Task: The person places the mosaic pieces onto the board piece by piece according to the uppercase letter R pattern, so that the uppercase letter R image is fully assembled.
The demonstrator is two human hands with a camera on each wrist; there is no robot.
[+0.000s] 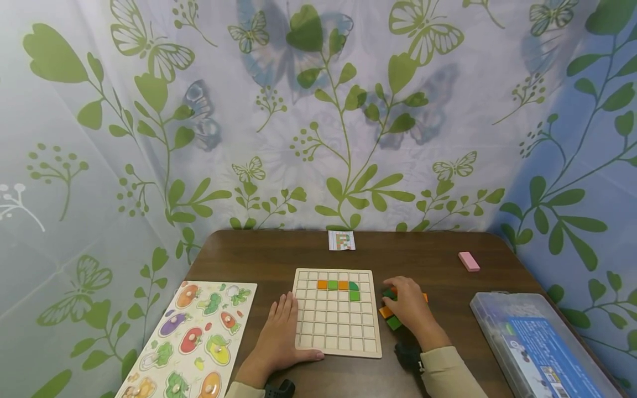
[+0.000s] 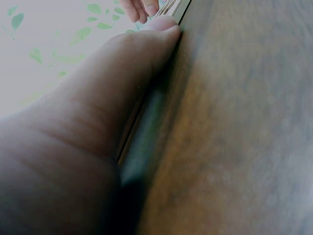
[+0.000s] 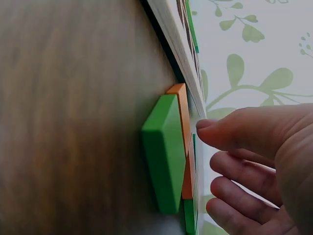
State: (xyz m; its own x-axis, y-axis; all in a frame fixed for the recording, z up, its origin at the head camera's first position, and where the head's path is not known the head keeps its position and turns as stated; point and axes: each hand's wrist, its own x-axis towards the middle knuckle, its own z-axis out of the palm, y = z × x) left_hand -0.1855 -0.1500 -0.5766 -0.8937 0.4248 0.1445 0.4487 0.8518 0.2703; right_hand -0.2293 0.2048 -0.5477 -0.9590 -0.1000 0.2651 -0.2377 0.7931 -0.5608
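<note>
Pale wood is the material of the square grid board (image 1: 338, 331), which is placed on the dark brown surface (image 1: 278, 254), about midway between its left and right edges. Near the board's far edge, a row of orange and green tiles (image 1: 343, 285) is laid in the cells, ended at the right by a rounded green tile (image 1: 354, 286); on the near side of it, a light green square tile (image 1: 354, 296) is set. Along the board's left edge the left hand (image 1: 281, 334) is laid with extended fingers, and nothing is grasped. Beside the right edge, the right hand (image 1: 410, 307) is held over loose green and orange tiles (image 1: 394, 322), its fingers apart and seemingly without anything. As these tiles lie close together, two could be lifted, or a neighbour pushed away, by too wide a pinch. The laid tiles could be disturbed if the board is knocked.
</note>
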